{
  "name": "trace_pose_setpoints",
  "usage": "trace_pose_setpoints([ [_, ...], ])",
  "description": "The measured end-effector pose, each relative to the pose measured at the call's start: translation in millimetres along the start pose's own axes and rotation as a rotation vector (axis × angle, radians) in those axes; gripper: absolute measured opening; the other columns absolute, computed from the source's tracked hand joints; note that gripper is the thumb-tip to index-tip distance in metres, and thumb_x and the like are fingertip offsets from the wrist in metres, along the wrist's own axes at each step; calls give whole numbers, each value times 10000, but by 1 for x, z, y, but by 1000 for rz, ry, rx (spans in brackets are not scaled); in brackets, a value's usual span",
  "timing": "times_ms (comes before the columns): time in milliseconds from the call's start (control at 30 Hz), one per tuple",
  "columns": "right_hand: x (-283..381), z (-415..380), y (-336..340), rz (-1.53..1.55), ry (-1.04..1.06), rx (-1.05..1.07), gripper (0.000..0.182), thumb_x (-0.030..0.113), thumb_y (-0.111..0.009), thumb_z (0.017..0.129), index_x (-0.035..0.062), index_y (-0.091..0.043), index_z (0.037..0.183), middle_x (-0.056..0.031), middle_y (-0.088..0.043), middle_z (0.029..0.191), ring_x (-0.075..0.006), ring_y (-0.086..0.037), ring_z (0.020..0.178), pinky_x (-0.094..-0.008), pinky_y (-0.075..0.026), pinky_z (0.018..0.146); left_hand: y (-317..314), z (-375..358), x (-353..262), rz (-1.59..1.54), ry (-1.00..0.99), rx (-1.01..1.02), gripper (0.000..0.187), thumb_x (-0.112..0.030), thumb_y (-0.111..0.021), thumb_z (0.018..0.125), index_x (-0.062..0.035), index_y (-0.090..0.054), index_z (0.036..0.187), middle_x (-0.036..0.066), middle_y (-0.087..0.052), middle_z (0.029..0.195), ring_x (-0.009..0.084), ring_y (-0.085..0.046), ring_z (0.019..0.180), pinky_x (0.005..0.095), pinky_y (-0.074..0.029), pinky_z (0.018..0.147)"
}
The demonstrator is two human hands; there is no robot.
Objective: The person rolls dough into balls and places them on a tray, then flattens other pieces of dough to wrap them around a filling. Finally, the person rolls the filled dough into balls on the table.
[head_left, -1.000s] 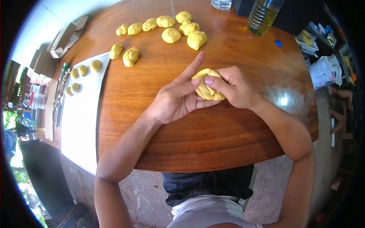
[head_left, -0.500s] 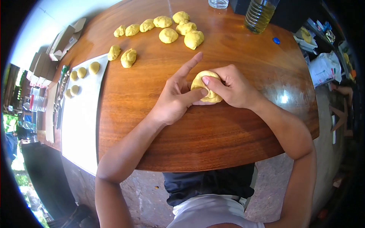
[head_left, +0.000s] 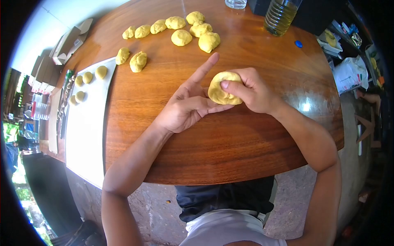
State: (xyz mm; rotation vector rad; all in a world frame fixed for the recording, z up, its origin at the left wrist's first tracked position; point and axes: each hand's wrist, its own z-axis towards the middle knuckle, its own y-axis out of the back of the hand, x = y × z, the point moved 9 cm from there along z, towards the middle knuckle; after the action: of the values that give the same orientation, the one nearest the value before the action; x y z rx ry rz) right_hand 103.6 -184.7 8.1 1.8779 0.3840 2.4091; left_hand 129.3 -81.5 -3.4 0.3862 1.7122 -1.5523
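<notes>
A flattened, rounded piece of yellow dough [head_left: 219, 91] is between my hands above the wooden table [head_left: 188, 156]. My right hand [head_left: 254, 91] grips its right side, the thumb pressed into its middle. My left hand [head_left: 185, 104] is at the dough's lower left, its index finger stretched out and other fingers reaching under the dough; their tips are hidden. Several lumps of yellow dough [head_left: 181, 37] lie beyond my hands, two of them [head_left: 138, 61] nearer the tray. Several smoother dough balls [head_left: 101, 72] rest on the white tray [head_left: 86, 135] at the left.
A ridged bottle of yellowish liquid [head_left: 280, 18], a clear container [head_left: 235, 3] and a blue cap [head_left: 298, 44] stand or lie at the back right. Cardboard boxes [head_left: 67, 45] are at the far left. A white bag [head_left: 350, 74] is beyond the table's right edge.
The dough has turned and shifted slightly up and right with my right hand. My left thumb has come off the dough's face, and my left hand has moved slightly left.
</notes>
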Motion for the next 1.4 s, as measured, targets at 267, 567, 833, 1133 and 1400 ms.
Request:
trace_pose_setpoints([
  [267,5,-3,-4,-22,-47,-2,270,209,-520,1006,-18,-664,991,-42,-658,802,-113,-578,723,-292,-468,650,2,1,0,197,-48,-91,812,82,-556,967,-105,-115,1623,159,-670,1204,206,-693,1057,431,-547,1047],
  [567,4,-3,-18,47,36,128,310,268,-621,1027,-37,-663,988,-60,-680,775,-118,-626,669,-286,-509,617,22,-4,-10,318,-77,-208,488,-38,-606,995,49,-466,1454,170,-689,1187,234,-709,1029,387,-624,912],
  [833,6,-5,-9,-50,13,71,196,124,-578,1006,-48,-665,973,-71,-701,796,-126,-649,678,-285,-524,620,9,-1,-4,391,-115,-256,395,-44,-546,1008,57,-531,1390,214,-686,1183,302,-724,1015,406,-638,871],
  [1133,13,-7,-20,149,5,153,224,133,-550,989,-36,-673,908,-61,-681,794,-115,-611,698,-271,-505,654,11,-7,-11,434,-55,-150,415,24,-480,973,66,-551,1380,211,-695,1153,295,-740,939,372,-647,821],
  [1400,0,-12,0,106,-189,-23,225,120,-544,977,-54,-681,939,-65,-683,797,-100,-608,709,-271,-501,657,3,-2,0,193,-35,-161,395,-44,-531,1026,31,-547,1413,177,-686,1209,234,-701,1046,353,-632,855],
])
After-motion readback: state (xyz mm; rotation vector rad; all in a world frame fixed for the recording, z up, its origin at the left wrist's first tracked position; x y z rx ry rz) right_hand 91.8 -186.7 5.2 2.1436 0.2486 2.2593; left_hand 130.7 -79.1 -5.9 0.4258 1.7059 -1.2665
